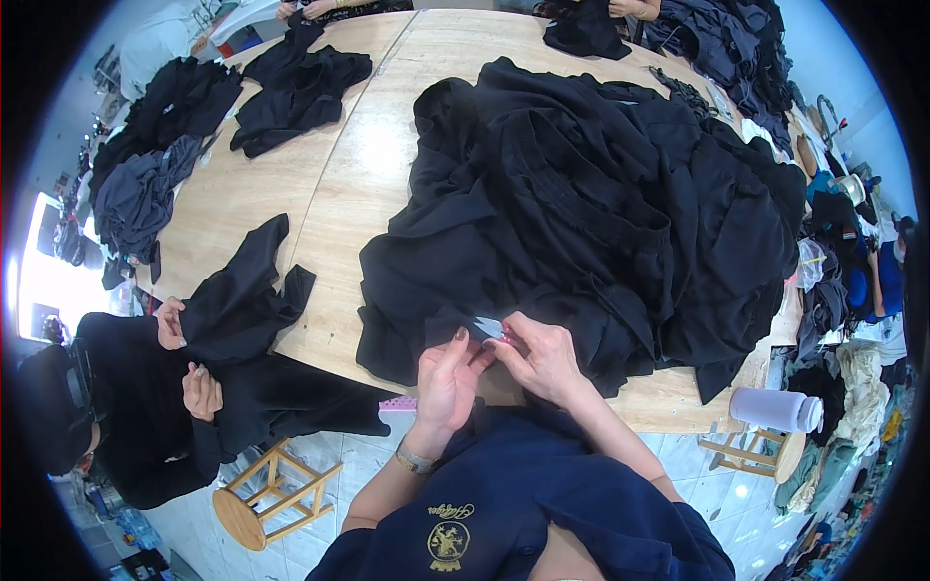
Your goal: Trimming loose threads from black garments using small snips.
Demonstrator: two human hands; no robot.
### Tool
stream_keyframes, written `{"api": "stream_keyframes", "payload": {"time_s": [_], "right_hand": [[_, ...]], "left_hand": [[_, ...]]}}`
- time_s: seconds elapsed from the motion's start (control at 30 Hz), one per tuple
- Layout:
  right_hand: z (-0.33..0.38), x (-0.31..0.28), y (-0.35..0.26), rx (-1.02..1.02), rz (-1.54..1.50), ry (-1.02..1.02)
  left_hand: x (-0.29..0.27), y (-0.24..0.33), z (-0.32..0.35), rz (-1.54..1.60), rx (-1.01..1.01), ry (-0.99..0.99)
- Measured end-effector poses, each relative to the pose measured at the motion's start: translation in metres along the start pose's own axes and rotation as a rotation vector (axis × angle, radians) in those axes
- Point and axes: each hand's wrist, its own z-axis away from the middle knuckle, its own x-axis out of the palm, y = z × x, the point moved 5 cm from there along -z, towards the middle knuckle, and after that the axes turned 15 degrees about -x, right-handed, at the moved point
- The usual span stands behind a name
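Note:
My right hand (542,356) is closed on small thread snips (487,326), whose pale grey, pointed metal blades show just beyond the fingertips. Beside it, my left hand (446,382) is turned palm up, with thumb and fingers pinched together on a fold of black garment (448,329). The two hands nearly meet at the near edge of a large heap of black garments (581,184). My fingers partly hide the snips' handle and the pinched cloth.
At left, a co-worker in black holds a black garment (242,290). More dark piles lie far left (165,107) and far right (736,48) on the wooden table (320,223). A lilac bottle (770,410) is at right. Wooden stools (242,518) stand below.

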Motion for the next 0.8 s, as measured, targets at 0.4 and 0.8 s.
{"api": "stream_keyframes", "payload": {"time_s": [0.4, 0.8], "right_hand": [[0.0056, -0.0025, 0.0018, -0.029, 0.047, 0.023], [0.0025, -0.0010, -0.0006, -0.118, 0.106, 0.036]], "left_hand": [[0.0000, 0.0029, 0.0003, 0.017, 0.051, -0.023], [0.0002, -0.0002, 0.0003, -0.006, 0.039, 0.011]]}}
